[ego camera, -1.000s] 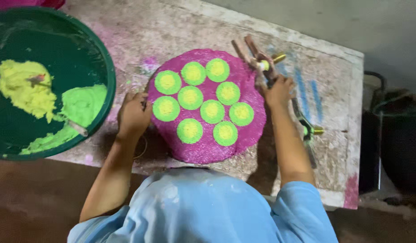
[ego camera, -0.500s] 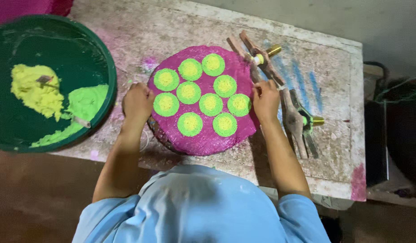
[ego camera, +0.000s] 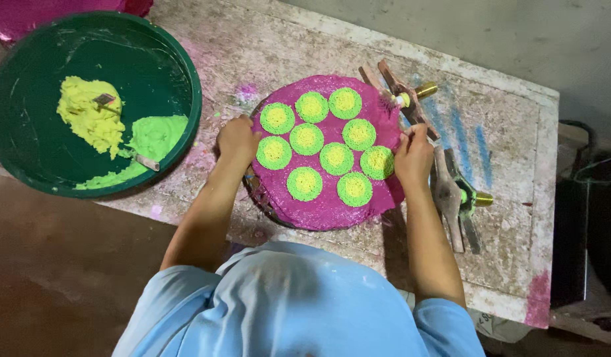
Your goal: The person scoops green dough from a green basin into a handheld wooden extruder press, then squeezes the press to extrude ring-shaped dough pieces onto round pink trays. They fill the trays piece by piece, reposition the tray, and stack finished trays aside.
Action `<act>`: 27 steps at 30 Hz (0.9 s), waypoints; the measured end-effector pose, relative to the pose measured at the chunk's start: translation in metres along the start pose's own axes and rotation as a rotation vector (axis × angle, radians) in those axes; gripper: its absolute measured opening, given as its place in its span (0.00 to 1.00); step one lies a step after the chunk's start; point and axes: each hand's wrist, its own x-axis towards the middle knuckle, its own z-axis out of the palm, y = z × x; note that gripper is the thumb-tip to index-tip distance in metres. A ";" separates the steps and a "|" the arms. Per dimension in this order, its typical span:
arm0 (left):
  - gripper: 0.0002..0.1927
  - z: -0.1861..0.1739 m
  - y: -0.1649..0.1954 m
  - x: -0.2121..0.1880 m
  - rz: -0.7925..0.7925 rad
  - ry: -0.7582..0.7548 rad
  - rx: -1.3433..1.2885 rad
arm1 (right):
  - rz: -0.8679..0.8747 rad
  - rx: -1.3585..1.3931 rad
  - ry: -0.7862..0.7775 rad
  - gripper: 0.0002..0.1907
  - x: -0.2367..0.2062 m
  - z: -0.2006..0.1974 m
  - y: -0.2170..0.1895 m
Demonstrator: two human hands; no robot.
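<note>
Worn, paint-stained counter (ego camera: 497,132) against a grey wall, dusted with pink and blue powder. Left hand (ego camera: 236,140) cupped against the left edge of the pink disc (ego camera: 325,208), fingers curled on its rim. Right hand (ego camera: 413,155) closed on the right edge, thumb and fingers pinching the rim just beside the clamps (ego camera: 451,198). On the disc, nine green rounds with yellow centres (ego camera: 307,139), set close together, some nearly touching. Further left, a green basin (ego camera: 186,73) holding yellow and green paste, with a small scraper (ego camera: 145,160) lying in it.

Risk, as a judgement: soft rounds likely to smear or slide if the disc tilts or jerks; right wrist close enough to knock the clamps.

Against half a second ago: both hands on the same edges of the disc, right hand slightly lower along the rim, rounds unchanged in their layout.
</note>
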 end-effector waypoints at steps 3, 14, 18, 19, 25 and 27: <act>0.11 0.005 -0.001 0.011 -0.037 0.010 0.005 | 0.146 0.047 -0.068 0.11 -0.001 -0.003 0.006; 0.08 0.004 0.005 -0.007 0.131 0.102 -0.557 | -0.009 0.139 -0.027 0.04 -0.007 -0.001 0.033; 0.10 -0.013 0.027 -0.012 0.268 0.153 -0.526 | -0.022 0.206 -0.012 0.05 0.002 -0.012 0.040; 0.10 -0.019 0.036 -0.011 0.316 0.160 -0.508 | -0.003 0.185 -0.007 0.05 0.004 -0.019 0.042; 0.14 -0.038 0.119 0.010 0.452 -0.016 -0.557 | 0.178 0.211 0.019 0.03 0.017 -0.100 0.083; 0.16 -0.029 0.156 0.025 0.609 -0.034 -0.564 | 0.160 0.121 0.065 0.04 0.024 -0.140 0.108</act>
